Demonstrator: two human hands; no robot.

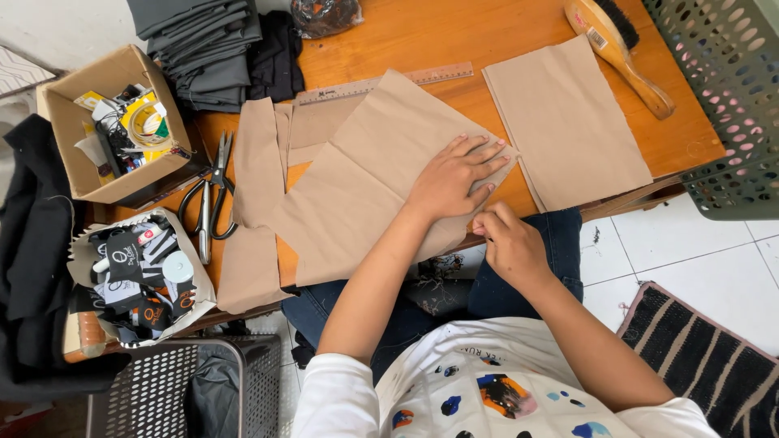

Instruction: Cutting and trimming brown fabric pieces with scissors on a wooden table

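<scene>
Tan fabric piece (369, 191) lies across the near edge of the wooden table (454, 36), and your left hand (453, 180) presses flat on it with the fingers spread, holding nothing. Your right hand (510, 243) is at the cloth's near corner, fingers drawn together as if pinching its edge, though the grip itself is hidden. This reads as smoothing and aligning the piece; any next move calls for keeping that palm steady so the cloth does not slide. A second tan panel (568, 122) lies just beside it. At your left, the cardboard box (77, 146) holds tape rolls and small oddments, and the torn paper bag (191, 268) holds dark labels. The green perforated basket (730, 105) shows no clear contents.
</scene>
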